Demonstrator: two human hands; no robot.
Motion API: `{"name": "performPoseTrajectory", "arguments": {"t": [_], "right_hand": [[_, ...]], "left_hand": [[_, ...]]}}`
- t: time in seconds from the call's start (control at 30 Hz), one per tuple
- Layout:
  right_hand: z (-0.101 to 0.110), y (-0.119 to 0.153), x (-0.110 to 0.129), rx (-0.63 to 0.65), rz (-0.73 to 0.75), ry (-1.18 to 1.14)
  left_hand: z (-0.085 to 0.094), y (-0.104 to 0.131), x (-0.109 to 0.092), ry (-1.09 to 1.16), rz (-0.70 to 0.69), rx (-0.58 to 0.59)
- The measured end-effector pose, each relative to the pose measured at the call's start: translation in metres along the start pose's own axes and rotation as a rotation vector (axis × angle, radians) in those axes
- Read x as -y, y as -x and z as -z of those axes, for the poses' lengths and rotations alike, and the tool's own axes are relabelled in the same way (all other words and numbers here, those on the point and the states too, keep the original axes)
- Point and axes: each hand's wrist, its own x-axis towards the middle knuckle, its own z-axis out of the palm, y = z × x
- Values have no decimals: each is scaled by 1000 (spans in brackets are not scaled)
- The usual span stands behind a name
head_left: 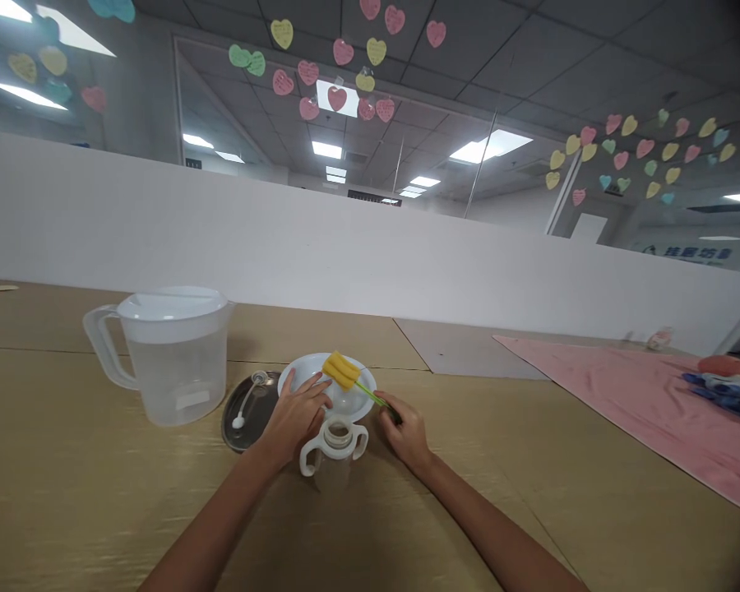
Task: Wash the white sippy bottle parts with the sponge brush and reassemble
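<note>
Centre of the frame: the right hand closes its fingers around the green handle of a sponge brush, whose yellow head lies over a white bowl. The left hand, fingers slightly spread, reaches over the bowl's left side, fingertips near the sponge. Below centre, just in front of the bowl: a clear two-handled bottle, open and upright. Left: a dark oval tray bearing a white straw piece; beside it, a lidded pitcher.
</note>
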Motion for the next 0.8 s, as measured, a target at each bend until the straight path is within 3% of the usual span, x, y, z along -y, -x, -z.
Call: {"name": "performPoseTrajectory", "arguments": {"t": [0.3, 0.53, 0.8], "right_hand": [[-1, 1, -4, 3, -44, -35], [0, -2, -5, -27, -166, -102], [-1, -2, -5, -37, -174, -123]], "left_hand": [[-14, -6, 2, 11, -103, 41], [-8, -2, -1, -55, 40, -99], [-10, 3, 0, -92, 171, -112]]}}
